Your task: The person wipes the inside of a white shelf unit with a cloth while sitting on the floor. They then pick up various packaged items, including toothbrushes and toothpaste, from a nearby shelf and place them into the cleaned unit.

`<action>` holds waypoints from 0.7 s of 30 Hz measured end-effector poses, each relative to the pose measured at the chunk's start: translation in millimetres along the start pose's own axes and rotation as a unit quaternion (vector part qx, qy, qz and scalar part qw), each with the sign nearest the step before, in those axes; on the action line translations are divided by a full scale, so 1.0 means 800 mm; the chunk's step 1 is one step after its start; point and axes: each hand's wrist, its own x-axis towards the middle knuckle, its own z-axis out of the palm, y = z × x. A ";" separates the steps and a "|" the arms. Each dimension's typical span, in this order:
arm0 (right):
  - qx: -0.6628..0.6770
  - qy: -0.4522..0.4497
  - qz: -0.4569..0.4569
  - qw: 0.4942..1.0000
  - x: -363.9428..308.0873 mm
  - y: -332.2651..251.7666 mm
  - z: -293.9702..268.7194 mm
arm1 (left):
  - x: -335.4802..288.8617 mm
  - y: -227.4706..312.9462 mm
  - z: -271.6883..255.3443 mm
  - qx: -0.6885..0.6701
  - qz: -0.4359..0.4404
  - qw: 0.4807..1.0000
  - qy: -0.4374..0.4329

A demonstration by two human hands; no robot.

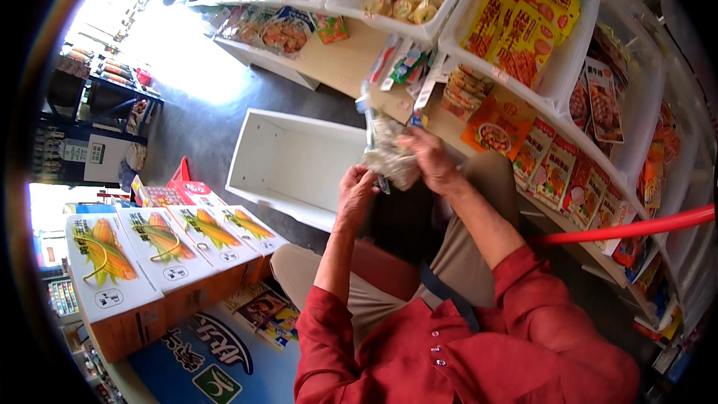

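I have my left grip [357,193] and right grip [431,160] closed around 1 pale, blurred packet [392,152]; left of them sits a white bin [277,153], then corn-printed boxes [112,277].

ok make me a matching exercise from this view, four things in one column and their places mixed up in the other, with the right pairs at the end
Things
1. pale packet
2. boxes with corn pictures
3. white bin
4. yellow packets

Places
A. on the grey floor, beyond the left knee
B. in a whitish tub toward the upper right
C. held between the left hand and the right hand
D. in a row at the lower left

Right pairs: 1-C, 2-D, 3-A, 4-B
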 end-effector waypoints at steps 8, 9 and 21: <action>-0.345 0.042 0.023 0.937 -0.025 0.057 0.017 | -0.074 -0.029 0.019 0.201 0.083 0.976 0.032; -0.361 0.044 -0.018 0.931 -0.025 0.052 0.021 | -0.079 -0.020 0.019 0.184 0.066 0.980 0.025; -0.201 -0.286 0.101 0.931 -0.092 0.044 0.025 | -0.146 -0.016 -0.012 -0.095 -0.080 0.992 -0.031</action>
